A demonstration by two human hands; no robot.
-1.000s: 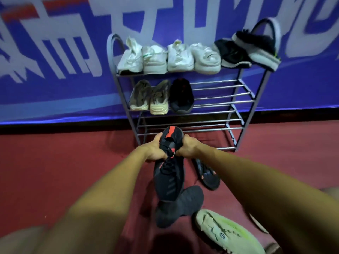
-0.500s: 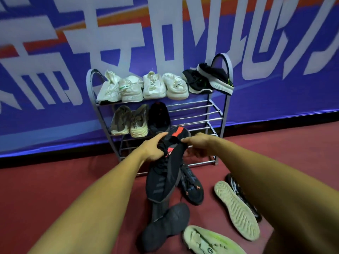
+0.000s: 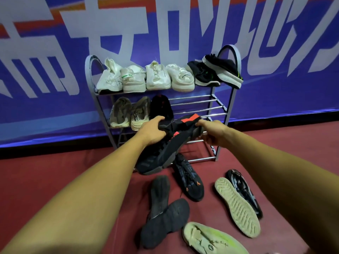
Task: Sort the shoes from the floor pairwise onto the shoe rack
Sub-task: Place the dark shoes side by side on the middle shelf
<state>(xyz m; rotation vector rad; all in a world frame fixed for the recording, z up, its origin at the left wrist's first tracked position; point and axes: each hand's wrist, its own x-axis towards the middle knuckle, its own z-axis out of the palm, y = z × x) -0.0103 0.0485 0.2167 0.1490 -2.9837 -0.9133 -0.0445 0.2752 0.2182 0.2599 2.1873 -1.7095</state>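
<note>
left hand, right hand | grip black sneaker | apparently before shoe rack

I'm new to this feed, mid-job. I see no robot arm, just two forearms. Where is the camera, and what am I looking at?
There is no machine here. A person works bare-handed, and the single camera sits on their head, looking forward and down. The left hand and right hand both grip a black shoe with red patches, held in front of the shoe rack. The rack's top shelf carries six shoes. The middle shelf holds two beige shoes and one black shoe. Several more shoes lie on the red floor.
</note>
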